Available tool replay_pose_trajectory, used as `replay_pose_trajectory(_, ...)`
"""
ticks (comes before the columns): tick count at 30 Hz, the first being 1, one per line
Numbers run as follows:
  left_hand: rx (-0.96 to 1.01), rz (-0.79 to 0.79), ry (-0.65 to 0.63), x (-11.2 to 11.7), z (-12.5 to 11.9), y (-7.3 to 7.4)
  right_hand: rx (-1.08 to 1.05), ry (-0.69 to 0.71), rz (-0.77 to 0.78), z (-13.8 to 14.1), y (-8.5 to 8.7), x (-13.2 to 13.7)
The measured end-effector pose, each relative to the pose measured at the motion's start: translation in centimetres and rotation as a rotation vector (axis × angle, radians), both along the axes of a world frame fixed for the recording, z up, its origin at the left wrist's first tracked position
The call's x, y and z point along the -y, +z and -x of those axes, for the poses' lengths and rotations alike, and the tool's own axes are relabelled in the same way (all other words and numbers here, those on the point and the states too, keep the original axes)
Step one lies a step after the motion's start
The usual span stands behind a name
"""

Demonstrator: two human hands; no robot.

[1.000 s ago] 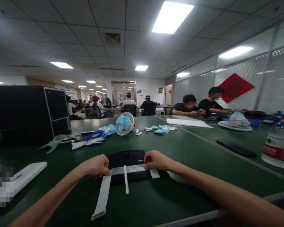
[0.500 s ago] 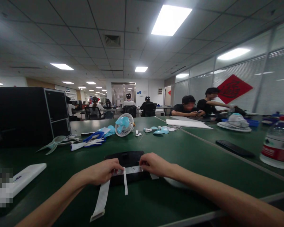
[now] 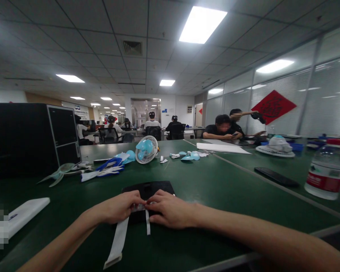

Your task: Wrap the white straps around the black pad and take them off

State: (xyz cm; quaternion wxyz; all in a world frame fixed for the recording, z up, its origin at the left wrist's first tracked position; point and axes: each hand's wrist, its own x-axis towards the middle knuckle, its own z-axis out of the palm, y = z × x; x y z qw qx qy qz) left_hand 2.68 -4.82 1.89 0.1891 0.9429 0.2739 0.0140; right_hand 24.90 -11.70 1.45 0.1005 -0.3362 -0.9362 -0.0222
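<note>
A flat black panel [image 3: 158, 186] lies on the table in front of me. A wide white ribbon cable [image 3: 117, 241] with a connector at its end comes out below my left hand, and a narrow white strip [image 3: 147, 223] hangs over the panel's near edge. My left hand [image 3: 120, 207] is closed over the panel's left part, its index fingertip at the top of the narrow strip. What its curled fingers hold, if anything, is hidden. My right hand [image 3: 171, 209] lies over the right part, fingers stretched out and thumb apart, fingertips touching the strip's top beside the left fingertip.
Blue-and-white gloves [image 3: 103, 172], a small white fan [image 3: 146, 149] and light-blue fan blades [image 3: 190, 156] lie farther back. A black computer case [image 3: 19, 138] stands left, near a white slab [image 3: 30, 211]. To the right are a phone [image 3: 276, 176] and a water bottle [image 3: 327, 172]. People sit beyond.
My right hand has moved left across the panel, from pinching near its right side to lying flat beside my left fingertips. My left hand has barely moved. The view has shifted slightly.
</note>
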Motion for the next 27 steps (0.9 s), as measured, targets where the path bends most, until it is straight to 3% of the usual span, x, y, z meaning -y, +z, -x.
replay_pose_trajectory(16, 0.014, -0.01, -0.005, 0.1, -0.1, 0.1, 0.02, 0.083, -0.012, -0.1, 0.0, 2.3)
replay_pose_trajectory(27, 0.019, 0.0, 0.01, 0.0, 0.0, -0.1, -0.008, 0.0, 0.013, 0.5, -0.4, 0.9)
